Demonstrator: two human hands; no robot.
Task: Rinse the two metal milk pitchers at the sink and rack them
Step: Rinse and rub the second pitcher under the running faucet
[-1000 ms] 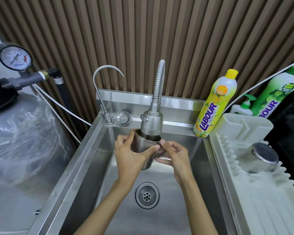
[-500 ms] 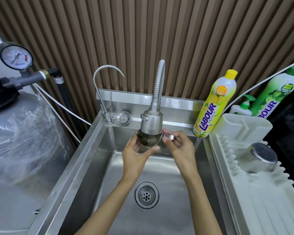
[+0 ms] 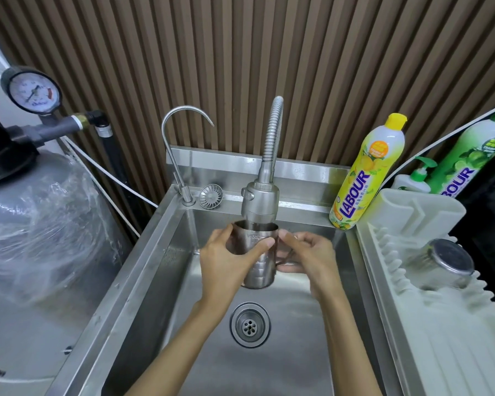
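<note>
Standing at nine o'clock, a plastic-wrapped tank (image 3: 40,224) adjoins the steel sink (image 3: 155,252). At centre, the left hand (image 3: 226,264) wraps the upright pitcher (image 3: 257,264) just under the faucet head (image 3: 260,204), twelve o'clock of the drain (image 3: 250,324). The right hand (image 3: 309,258) pinches its handle. At three o'clock, the second pitcher (image 3: 440,264) lies tipped on the white rack (image 3: 440,338). A slatted wall (image 3: 269,52) stands behind.
</note>
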